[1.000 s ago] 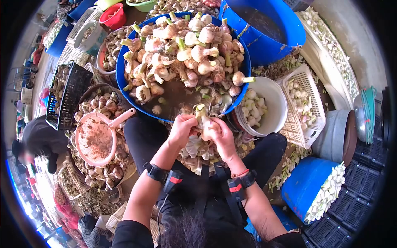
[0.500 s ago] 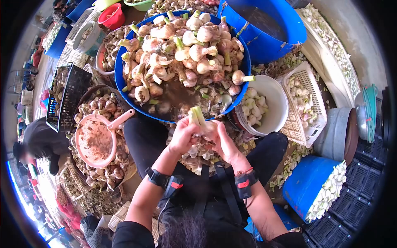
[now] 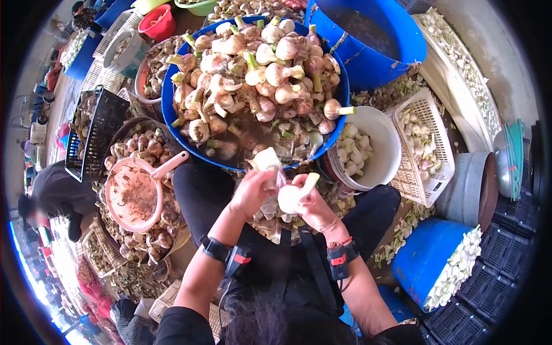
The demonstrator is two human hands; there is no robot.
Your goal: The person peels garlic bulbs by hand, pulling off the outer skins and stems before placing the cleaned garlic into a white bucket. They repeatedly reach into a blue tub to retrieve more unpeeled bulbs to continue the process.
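My right hand (image 3: 318, 211) is closed on a garlic bulb (image 3: 289, 199), white and peeled, its pale green stem pointing up and right. Just beside it, my left hand (image 3: 253, 191) pinches a piece of garlic skin (image 3: 266, 159), whitish with a purplish strip lower down. Both hands are above my lap, in front of a blue tub (image 3: 168, 98) heaped with unpeeled garlic bulbs (image 3: 276, 73) and some murky water. Loose peelings (image 3: 270, 214) lie below my hands.
At the right stand a white bucket (image 3: 386, 146) and a cream basket (image 3: 447, 172) of peeled bulbs. To the left, a pink strainer (image 3: 133, 195) rests on more garlic. A blue barrel (image 3: 422, 253) lies lower right. A person (image 3: 63, 192) bends at far left.
My hands have moved slightly apart. The outer skin has come off the bulb: my left hand now has the skin, my right the white bulb with its stem.
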